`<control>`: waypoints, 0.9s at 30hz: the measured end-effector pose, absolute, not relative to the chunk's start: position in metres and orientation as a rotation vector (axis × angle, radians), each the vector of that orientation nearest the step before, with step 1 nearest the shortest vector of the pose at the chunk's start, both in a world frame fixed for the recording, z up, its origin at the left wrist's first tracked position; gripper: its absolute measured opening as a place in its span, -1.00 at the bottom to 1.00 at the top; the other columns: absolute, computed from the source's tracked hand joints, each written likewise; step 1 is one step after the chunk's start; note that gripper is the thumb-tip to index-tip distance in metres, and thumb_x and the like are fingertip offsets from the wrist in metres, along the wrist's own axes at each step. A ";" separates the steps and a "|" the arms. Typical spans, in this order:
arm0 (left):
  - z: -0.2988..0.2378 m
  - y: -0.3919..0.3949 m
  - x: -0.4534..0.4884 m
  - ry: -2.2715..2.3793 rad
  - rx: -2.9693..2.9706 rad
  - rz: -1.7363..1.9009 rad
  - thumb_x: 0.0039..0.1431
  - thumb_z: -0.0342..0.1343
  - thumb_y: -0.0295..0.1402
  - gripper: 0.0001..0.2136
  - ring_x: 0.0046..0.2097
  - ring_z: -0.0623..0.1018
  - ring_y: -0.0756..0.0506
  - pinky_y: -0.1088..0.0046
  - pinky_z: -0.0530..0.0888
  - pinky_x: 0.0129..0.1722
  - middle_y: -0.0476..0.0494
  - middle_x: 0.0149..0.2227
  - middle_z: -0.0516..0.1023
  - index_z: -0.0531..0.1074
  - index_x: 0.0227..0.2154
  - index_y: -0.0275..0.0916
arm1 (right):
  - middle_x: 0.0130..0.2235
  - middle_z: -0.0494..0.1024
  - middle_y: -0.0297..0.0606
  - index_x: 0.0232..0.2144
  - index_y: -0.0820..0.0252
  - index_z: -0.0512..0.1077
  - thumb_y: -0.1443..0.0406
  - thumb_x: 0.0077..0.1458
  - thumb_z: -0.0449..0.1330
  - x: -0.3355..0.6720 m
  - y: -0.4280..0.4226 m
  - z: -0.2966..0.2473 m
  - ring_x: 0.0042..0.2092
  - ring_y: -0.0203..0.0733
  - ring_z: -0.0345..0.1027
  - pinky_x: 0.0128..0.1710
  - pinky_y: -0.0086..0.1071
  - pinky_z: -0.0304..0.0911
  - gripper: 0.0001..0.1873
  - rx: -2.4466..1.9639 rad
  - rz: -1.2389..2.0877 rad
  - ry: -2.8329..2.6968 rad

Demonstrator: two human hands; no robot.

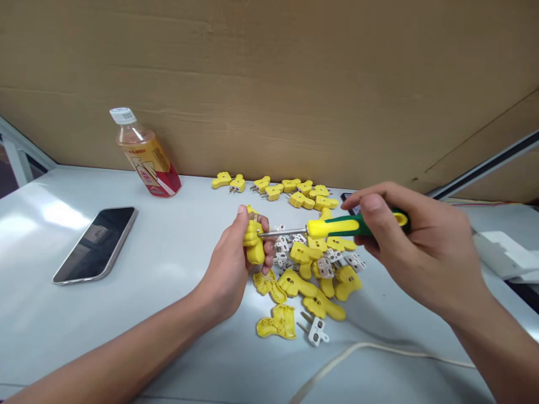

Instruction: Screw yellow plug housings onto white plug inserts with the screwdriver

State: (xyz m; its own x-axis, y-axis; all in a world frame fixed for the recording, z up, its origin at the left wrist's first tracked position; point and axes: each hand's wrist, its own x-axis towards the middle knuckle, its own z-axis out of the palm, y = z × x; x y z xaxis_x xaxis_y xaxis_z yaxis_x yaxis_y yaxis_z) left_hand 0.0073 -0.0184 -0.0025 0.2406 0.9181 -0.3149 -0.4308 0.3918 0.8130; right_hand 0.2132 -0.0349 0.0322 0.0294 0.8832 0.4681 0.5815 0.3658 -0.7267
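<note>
While a phone [95, 244] lies face up at far left and a bottle [147, 154] leans against cardboard [269, 73], the left hand [227, 264] closes around a yellow plug [253, 242]. A screwdriver's [332, 226] tip meets that plug, its green-and-yellow handle gripped firmly by the right hand [421, 247]. Loose plug parts [315, 264] lie heaped just beyond the plug, with a cable [379, 348] nearer the person.

Bright yellow plastic plug casings [254, 242] on a pale grey surface [168, 241].
A green-and-yellow screwdriver handle [337, 226] shows above white plug cores [325, 267]; a clear plastic bottle [145, 152] carries a red-and-gold label, and plain brown cardboard [269, 84] fills the back.
</note>
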 end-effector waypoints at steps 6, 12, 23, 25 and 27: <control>-0.003 -0.020 0.007 0.920 0.711 1.021 0.26 0.14 0.20 -0.49 -0.40 0.40 0.03 0.64 0.38 -0.40 -0.03 -0.48 0.47 0.45 -0.39 -0.22 | -0.25 0.54 -0.33 -0.23 -0.05 0.58 0.20 0.12 0.43 0.215 -0.038 0.036 -0.37 -0.23 0.37 -0.48 -0.36 0.34 -0.85 -1.175 0.522 -1.475; -0.002 -0.019 0.008 0.721 0.673 1.018 0.12 0.34 0.14 -0.51 -0.36 0.43 0.01 0.57 0.46 -0.36 -0.03 -0.41 0.50 0.55 -0.31 -0.26 | -0.30 0.50 -0.30 -0.48 -0.03 0.59 0.20 -0.12 0.55 0.209 -0.034 0.056 -0.31 -0.16 0.40 -0.30 -0.20 0.46 -0.80 -1.063 0.705 -1.097; -0.005 -0.021 0.006 0.699 0.820 0.976 -0.08 0.51 0.00 -0.54 -0.21 0.62 -0.04 0.55 0.53 -0.18 -0.10 -0.28 0.68 0.69 -0.18 -0.19 | -0.55 0.40 -0.43 -0.54 0.11 0.45 0.18 0.16 0.39 0.207 -0.045 0.041 -0.51 -0.31 0.21 -0.54 -0.41 0.14 -0.69 -1.266 0.555 -2.004; -0.003 -0.020 0.005 0.689 0.897 0.974 -0.10 0.52 0.00 -0.54 -0.20 0.62 -0.05 0.54 0.54 -0.18 -0.12 -0.26 0.69 0.71 -0.20 -0.20 | -0.53 0.42 -0.43 -0.50 0.13 0.49 0.25 0.22 0.33 0.205 -0.047 0.034 -0.51 -0.33 0.20 -0.52 -0.43 0.14 -0.76 -1.224 0.532 -2.040; 0.000 -0.020 0.005 0.644 0.970 0.971 -0.11 0.57 -0.11 -0.59 -0.19 0.63 -0.06 0.53 0.56 -0.16 -0.12 -0.23 0.70 0.72 -0.21 -0.20 | -0.49 0.48 -0.41 -0.42 0.13 0.52 0.26 0.24 0.31 0.205 -0.048 0.030 -0.49 -0.33 0.23 -0.50 -0.45 0.16 -0.82 -1.208 0.556 -2.015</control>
